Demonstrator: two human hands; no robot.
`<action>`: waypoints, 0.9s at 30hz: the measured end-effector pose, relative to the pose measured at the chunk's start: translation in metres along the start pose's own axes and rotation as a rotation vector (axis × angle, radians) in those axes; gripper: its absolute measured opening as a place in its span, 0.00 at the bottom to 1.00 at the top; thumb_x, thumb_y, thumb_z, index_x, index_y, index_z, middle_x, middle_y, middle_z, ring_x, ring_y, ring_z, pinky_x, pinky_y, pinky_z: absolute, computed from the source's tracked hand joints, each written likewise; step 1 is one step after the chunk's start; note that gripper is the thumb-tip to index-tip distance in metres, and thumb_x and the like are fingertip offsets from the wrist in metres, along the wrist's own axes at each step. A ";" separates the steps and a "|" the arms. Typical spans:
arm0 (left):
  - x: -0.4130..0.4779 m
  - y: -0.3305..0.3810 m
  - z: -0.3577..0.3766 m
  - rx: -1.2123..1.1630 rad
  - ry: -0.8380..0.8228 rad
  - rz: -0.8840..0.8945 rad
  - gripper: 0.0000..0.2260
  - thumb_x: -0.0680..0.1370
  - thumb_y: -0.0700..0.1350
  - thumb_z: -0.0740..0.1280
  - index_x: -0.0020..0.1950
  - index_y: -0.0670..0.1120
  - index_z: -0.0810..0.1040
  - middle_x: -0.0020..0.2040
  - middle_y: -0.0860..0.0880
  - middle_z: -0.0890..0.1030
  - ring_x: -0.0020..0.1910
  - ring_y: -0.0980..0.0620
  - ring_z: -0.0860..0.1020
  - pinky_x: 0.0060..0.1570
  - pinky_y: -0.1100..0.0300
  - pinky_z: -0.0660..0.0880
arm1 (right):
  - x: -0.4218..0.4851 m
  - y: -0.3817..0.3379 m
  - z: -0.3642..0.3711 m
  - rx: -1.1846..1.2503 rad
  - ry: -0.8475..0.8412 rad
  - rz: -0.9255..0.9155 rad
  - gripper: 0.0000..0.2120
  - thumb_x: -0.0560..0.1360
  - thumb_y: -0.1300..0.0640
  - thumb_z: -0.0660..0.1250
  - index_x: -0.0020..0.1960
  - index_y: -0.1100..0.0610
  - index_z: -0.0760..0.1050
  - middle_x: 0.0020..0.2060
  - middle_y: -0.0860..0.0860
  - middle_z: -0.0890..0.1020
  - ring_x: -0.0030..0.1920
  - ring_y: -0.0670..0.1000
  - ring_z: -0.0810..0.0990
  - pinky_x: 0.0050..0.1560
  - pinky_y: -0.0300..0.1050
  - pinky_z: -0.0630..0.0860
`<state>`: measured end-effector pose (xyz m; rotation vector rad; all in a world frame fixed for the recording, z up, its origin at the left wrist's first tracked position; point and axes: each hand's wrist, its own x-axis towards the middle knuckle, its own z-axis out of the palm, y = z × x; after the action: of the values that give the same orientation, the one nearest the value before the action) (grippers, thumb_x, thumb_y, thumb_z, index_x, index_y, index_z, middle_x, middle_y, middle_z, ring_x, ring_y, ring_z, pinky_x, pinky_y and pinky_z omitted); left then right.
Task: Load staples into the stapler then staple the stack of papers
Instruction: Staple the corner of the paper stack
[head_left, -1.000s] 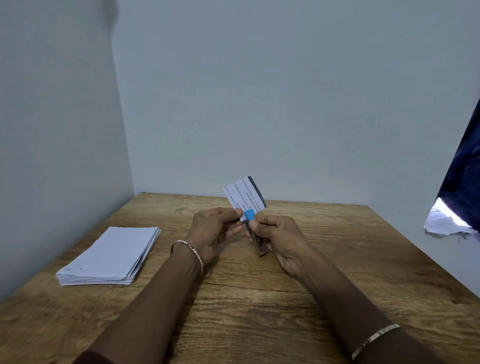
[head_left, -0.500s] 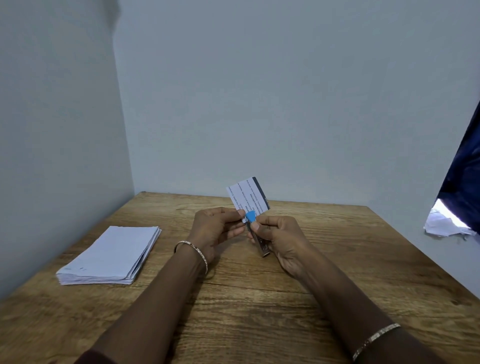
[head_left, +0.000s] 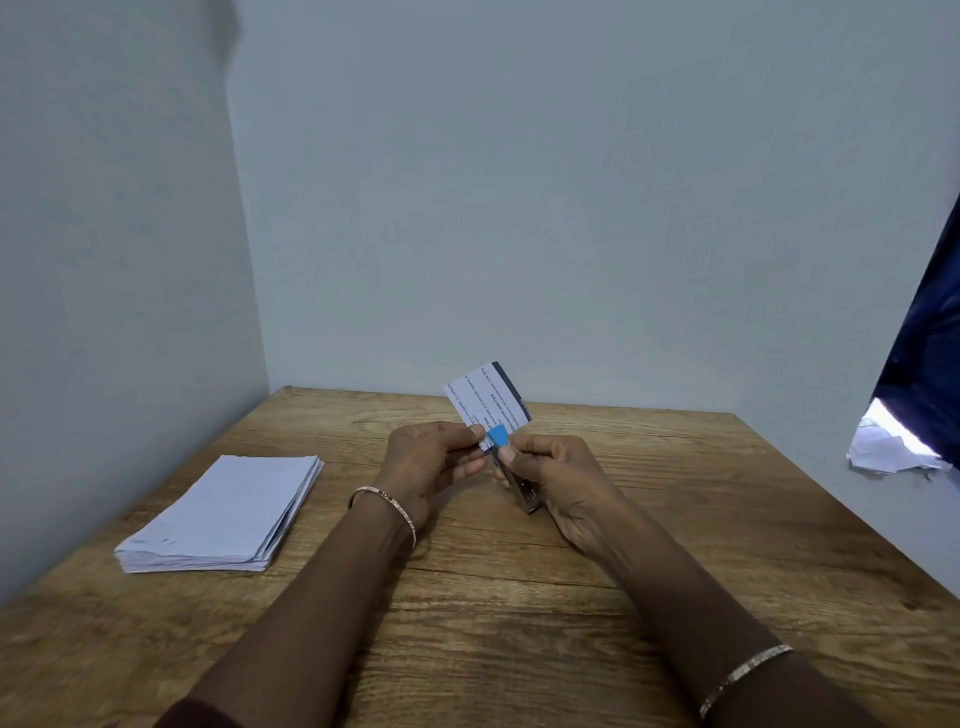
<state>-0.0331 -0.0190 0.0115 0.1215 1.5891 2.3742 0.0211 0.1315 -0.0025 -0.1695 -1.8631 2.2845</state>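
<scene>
My left hand (head_left: 434, 460) pinches the lower corner of a small stack of printed white papers (head_left: 488, 397), held upright above the table. My right hand (head_left: 558, 480) grips a small stapler (head_left: 519, 486) with a blue front end and a metal body; its blue end sits on the corner of the papers, right beside my left fingertips. Most of the stapler's body is hidden in my right palm.
A thick stack of white sheets (head_left: 223, 517) lies on the wooden table (head_left: 519, 623) at the left. Grey walls close the table on the left and at the back. At the right edge hang a dark blue cloth (head_left: 930, 338) and crumpled white paper (head_left: 883, 447).
Both hands with the papers and stapler have drifted very slightly to the right; the grip looks the same.
</scene>
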 end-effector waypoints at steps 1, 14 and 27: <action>0.001 0.001 -0.001 -0.007 0.010 0.006 0.03 0.72 0.32 0.74 0.42 0.33 0.82 0.37 0.41 0.87 0.31 0.52 0.85 0.32 0.62 0.82 | 0.000 -0.001 -0.001 0.016 -0.015 0.000 0.05 0.76 0.68 0.71 0.46 0.60 0.84 0.40 0.57 0.87 0.38 0.51 0.84 0.48 0.47 0.83; 0.000 0.005 -0.002 0.034 -0.029 0.027 0.04 0.73 0.34 0.74 0.43 0.37 0.81 0.41 0.39 0.87 0.37 0.48 0.87 0.34 0.59 0.83 | 0.002 -0.006 -0.005 0.052 -0.033 -0.005 0.05 0.76 0.66 0.71 0.50 0.62 0.84 0.41 0.56 0.87 0.41 0.50 0.84 0.51 0.45 0.82; -0.007 0.003 0.004 0.055 -0.097 0.052 0.05 0.74 0.36 0.74 0.43 0.39 0.79 0.43 0.39 0.87 0.38 0.48 0.87 0.35 0.59 0.83 | 0.003 -0.008 -0.005 0.025 0.073 -0.004 0.03 0.75 0.69 0.71 0.46 0.65 0.83 0.37 0.58 0.85 0.37 0.52 0.83 0.46 0.46 0.83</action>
<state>-0.0262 -0.0184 0.0165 0.2890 1.6248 2.3257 0.0202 0.1385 0.0039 -0.2411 -1.7966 2.2665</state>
